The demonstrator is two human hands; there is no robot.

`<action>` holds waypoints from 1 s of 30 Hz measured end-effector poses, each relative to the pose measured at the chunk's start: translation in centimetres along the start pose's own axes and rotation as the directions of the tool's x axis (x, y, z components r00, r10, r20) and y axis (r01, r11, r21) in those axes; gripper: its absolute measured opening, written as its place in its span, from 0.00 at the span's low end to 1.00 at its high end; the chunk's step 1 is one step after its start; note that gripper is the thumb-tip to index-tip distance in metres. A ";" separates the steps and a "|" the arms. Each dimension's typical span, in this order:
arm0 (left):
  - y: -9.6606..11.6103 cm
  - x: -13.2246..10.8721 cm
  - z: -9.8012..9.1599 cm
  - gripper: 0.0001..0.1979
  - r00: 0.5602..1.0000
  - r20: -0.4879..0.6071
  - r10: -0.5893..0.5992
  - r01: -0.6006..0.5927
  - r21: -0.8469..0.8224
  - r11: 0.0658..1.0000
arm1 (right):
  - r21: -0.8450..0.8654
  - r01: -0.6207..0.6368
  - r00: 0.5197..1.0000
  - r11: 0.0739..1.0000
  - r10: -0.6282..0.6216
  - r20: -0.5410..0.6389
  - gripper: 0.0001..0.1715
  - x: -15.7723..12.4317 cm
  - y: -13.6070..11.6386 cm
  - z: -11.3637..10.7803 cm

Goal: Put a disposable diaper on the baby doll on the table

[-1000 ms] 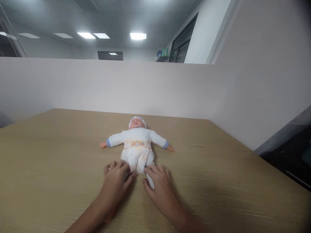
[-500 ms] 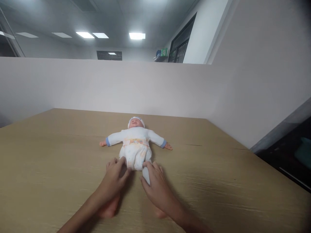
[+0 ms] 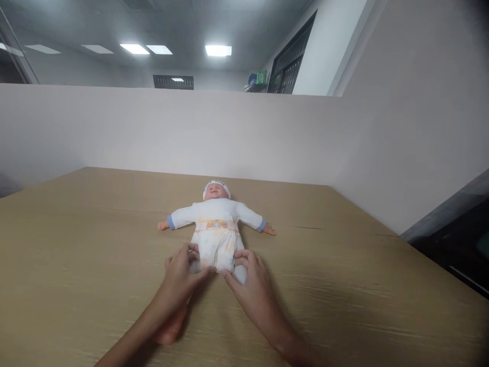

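1. A left hand (image 3: 179,270), half-curled, sets its thumb at the hem of a printed garment (image 3: 217,244); whether it pinches cannot be told.
2. The right hand (image 3: 252,283), half-open, now brings its thumb to the hem, fingers at the side; its grip is equally unclear.
3. The doll (image 3: 214,209) lies face-up on a table (image 3: 344,285), one foot (image 3: 170,326) showing where two did.
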State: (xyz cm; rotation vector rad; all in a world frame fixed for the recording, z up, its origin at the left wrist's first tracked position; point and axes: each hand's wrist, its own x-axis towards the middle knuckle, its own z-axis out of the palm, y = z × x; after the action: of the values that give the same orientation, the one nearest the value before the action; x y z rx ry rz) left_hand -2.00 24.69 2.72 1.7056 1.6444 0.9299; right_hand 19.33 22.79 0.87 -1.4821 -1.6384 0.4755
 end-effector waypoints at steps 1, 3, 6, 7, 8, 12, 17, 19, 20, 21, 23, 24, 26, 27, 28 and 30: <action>0.1 0.0 0.0 0.25 1.000 -0.003 -0.022 0.022 0.010 1.000 | -0.013 -0.003 1.000 1.000 0.003 -0.011 0.14 -0.2 0.0 0.0; 0.2 -0.1 0.2 0.25 0.998 -0.017 -0.057 0.057 0.017 0.998 | -0.023 -0.014 0.999 1.000 0.013 -0.030 0.14 -0.6 0.2 0.2; 0.0 -0.3 0.3 0.27 0.996 -0.054 -0.074 0.075 0.010 0.997 | -0.018 -0.053 0.997 0.998 0.052 -0.050 0.16 -1.1 0.5 0.4; 0.0 -0.3 0.3 0.27 0.995 -0.057 -0.077 0.077 0.010 0.997 | -0.015 -0.068 0.996 0.998 0.067 -0.051 0.16 -1.3 0.6 0.4; -0.1 -0.3 0.3 0.27 0.996 -0.050 -0.077 0.078 0.012 0.997 | -0.011 -0.078 0.996 0.997 0.077 -0.048 0.16 -1.4 0.6 0.5; -0.1 -0.3 -0.4 0.25 0.996 0.039 -0.085 0.084 0.036 0.996 | -0.015 -0.079 0.997 0.997 0.079 -0.001 0.15 -1.6 0.1 0.1; 0.8 -0.2 -1.2 0.21 0.991 0.127 -0.042 0.026 0.122 0.992 | -0.132 -0.038 0.997 0.991 0.047 0.064 0.07 -1.2 -1.1 -0.5; 1.1 -0.3 -1.3 0.20 0.988 0.148 -0.047 0.028 0.129 0.991 | -0.150 -0.023 0.998 0.988 0.032 0.053 0.06 -1.0 -1.3 -0.6; 1.2 -0.3 -1.3 0.20 0.988 0.149 -0.051 0.032 0.122 0.992 | -0.159 -0.015 0.999 0.987 0.023 0.046 0.07 -0.9 -1.4 -0.6; 1.2 -0.3 -1.3 0.19 0.989 0.140 -0.052 0.036 0.114 0.993 | -0.173 -0.005 0.999 0.985 0.012 0.041 0.07 -0.9 -1.4 -0.6; 0.9 -0.5 -1.1 0.20 0.994 0.097 -0.049 0.039 0.100 0.994 | -0.221 0.026 0.999 0.975 -0.016 0.046 0.07 -1.1 -1.6 -0.6; 0.7 -0.6 -1.0 0.20 0.996 0.075 -0.041 0.033 0.101 0.994 | -0.254 0.048 0.998 0.966 -0.035 0.056 0.06 -1.2 -1.7 -0.6; 0.3 -0.8 -0.8 0.21 0.998 0.055 -0.016 0.009 0.132 0.991 | -0.314 0.099 0.994 0.944 -0.076 0.085 0.07 -1.5 -2.1 -0.5; 0.2 -0.9 -0.8 0.21 0.998 0.060 -0.001 -0.009 0.157 0.988 | -0.334 0.121 0.991 0.935 -0.092 0.101 0.09 -1.5 -2.2 -0.5; 0.1 -1.0 -0.8 0.20 0.997 0.073 0.013 -0.026 0.183 0.983 | -0.344 0.137 0.988 0.929 -0.103 0.115 0.10 -1.6 -2.3 -0.5; 0.0 -1.1 -0.9 0.20 0.995 0.101 0.022 -0.045 0.231 0.972 | -0.327 0.143 0.986 0.934 -0.105 0.131 0.12 -1.4 -2.4 -0.4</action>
State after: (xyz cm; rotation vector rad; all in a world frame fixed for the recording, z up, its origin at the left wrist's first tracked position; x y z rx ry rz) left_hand -2.68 23.53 3.18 1.9076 1.7190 0.6771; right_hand 18.03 20.85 2.45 -1.6062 -1.9638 0.2167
